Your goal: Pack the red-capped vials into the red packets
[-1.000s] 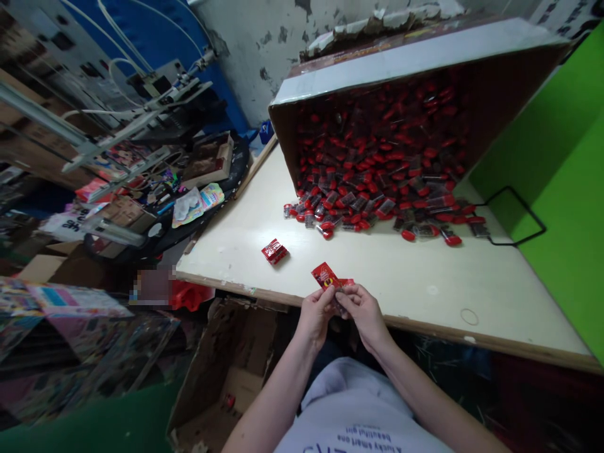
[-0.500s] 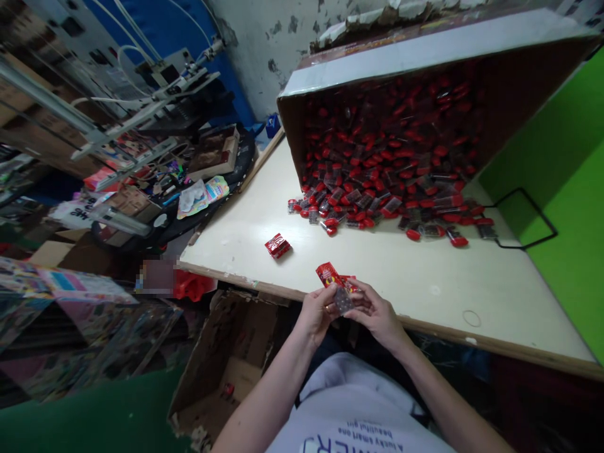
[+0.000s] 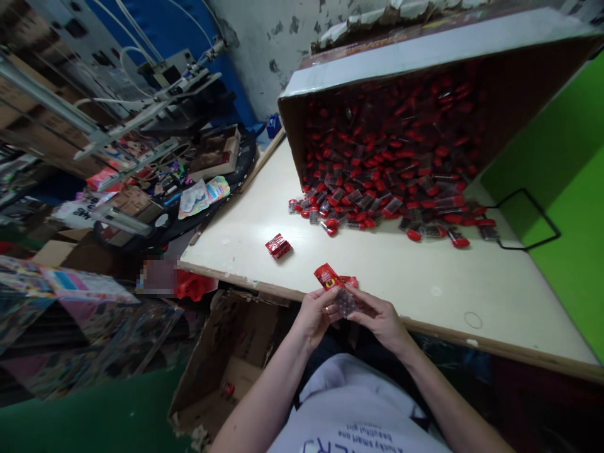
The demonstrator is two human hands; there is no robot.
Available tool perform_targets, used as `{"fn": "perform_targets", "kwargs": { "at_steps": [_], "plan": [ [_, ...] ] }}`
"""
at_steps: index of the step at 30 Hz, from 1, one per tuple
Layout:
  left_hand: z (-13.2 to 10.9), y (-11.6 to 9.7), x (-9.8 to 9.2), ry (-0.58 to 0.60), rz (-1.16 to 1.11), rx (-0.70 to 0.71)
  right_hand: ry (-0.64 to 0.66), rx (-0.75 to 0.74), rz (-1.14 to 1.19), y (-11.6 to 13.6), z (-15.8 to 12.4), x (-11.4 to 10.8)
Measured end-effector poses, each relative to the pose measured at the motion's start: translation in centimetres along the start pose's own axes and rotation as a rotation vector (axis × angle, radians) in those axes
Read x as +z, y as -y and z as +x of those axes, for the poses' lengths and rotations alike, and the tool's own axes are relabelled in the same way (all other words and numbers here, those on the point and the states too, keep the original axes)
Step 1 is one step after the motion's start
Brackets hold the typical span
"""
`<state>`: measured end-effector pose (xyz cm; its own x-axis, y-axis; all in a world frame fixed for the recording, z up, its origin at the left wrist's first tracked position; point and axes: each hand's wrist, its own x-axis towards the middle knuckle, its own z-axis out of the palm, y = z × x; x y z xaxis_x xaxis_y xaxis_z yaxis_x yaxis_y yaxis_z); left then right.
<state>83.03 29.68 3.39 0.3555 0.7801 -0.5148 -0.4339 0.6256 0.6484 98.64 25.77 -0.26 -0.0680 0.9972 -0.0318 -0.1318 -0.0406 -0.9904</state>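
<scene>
Close to the table's front edge, my left hand point(image 3: 319, 312) pinches a small red printed packet point(image 3: 326, 275) with yellow spots. Its lower part is a clear, dotted piece point(image 3: 346, 303) that lies between both hands. My right hand point(image 3: 380, 318) grips the other side of this clear piece with thumb and fingers. Behind the right fingertips a second red packet point(image 3: 350, 280) shows in part; what holds it is hidden. On the table point(image 3: 236, 251), left of my hands, lies a small stack of red packets point(image 3: 278, 246).
A large cardboard box point(image 3: 425, 56) lies on its side, spilling many small clear packs with red ends point(image 3: 391, 206) onto the table. A black wire frame point(image 3: 533, 245) stands at right. Below the front edge is an open carton point(image 3: 226, 358); a machine point(image 3: 155, 88) stands left.
The red packet has tilted slightly left in my hands, and my right fingers have shifted a little lower on the clear piece. The table items have not moved.
</scene>
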Motion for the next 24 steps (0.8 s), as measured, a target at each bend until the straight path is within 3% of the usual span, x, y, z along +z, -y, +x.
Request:
{"fn": "perform_targets", "kwargs": {
  "at_steps": [6, 18, 24],
  "plan": [
    [0.0, 0.0, 0.7, -0.032, -0.002, 0.122, -0.122, 0.085, 0.161, 0.3, -0.6, 1.5],
    [0.6, -0.4, 0.8, -0.017, 0.010, 0.093, -0.180, 0.114, 0.096, 0.1, -0.4, 1.2],
    [0.3, 0.3, 0.9, -0.075, -0.017, 0.167, -0.300, 0.129, 0.215, -0.4, -0.2, 2.9]
  ]
}}
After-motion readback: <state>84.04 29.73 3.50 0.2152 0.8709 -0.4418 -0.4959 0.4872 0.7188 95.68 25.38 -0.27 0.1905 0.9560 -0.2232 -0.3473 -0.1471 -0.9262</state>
